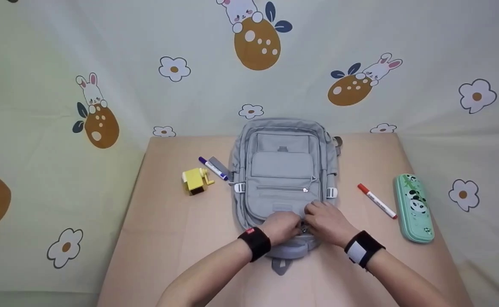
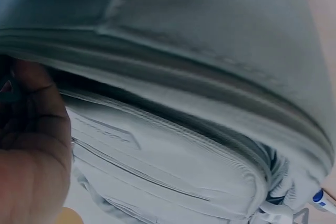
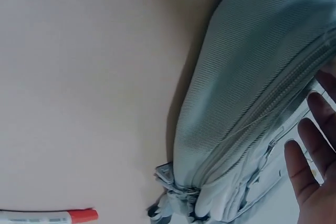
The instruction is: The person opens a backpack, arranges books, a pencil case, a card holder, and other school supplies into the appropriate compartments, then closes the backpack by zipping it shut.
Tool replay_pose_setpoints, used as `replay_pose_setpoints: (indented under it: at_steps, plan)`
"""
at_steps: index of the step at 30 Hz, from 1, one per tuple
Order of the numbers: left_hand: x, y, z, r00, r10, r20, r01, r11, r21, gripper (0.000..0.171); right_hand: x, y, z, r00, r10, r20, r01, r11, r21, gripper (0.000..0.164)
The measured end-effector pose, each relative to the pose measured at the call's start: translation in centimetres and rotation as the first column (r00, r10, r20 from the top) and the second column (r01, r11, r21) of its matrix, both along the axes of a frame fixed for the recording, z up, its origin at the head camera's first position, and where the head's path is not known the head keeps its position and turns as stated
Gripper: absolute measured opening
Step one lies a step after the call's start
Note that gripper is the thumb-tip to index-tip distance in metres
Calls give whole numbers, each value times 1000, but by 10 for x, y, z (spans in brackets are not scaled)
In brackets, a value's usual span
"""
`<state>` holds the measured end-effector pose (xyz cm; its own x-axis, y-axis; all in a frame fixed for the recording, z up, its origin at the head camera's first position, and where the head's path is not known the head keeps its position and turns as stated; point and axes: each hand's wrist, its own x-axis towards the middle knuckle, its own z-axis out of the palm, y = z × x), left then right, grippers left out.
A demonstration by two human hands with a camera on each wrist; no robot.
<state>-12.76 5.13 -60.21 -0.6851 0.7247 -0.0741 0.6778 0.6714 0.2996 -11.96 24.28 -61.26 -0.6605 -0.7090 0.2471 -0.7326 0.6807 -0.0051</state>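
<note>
A grey backpack [image 1: 281, 164] lies on its back on the table, with its top handle [image 1: 292, 251] nearest me. My left hand [image 1: 281, 228] is at the zip along the top of the bag. In the left wrist view its fingers curl in at the zip [image 2: 157, 72] and pinch what looks like the zipper pull, mostly hidden. Close beside it, my right hand [image 1: 328, 224] reaches the same zip. The right wrist view shows its fingers [image 3: 300, 169] spread along the bag's edge; the thumb is out of sight, so any pinch is hidden.
Left of the bag are a yellow pencil sharpener [image 1: 195, 181] with a crank, a blue marker [image 1: 213, 168] and a grey block [image 1: 219, 165]. To the right lie a red marker [image 1: 377, 201] and a green panda pencil case [image 1: 413, 209]. A printed curtain [image 1: 207, 102] hangs behind the table.
</note>
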Motion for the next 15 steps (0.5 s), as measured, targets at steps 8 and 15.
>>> replay_pose_setpoints:
  at_steps: [8, 15]
  plan:
    - [3, -16, 4, 997, 61, -56, -65, 995, -75, 20, 0, -7, -2, 1000, 21, -20, -19, 998, 54, 6]
    - [0, -44, 10, 992, 119, -38, -122, 989, -84, 20, 0, -5, -2, 1000, 5, -8, -4, 999, 40, 8]
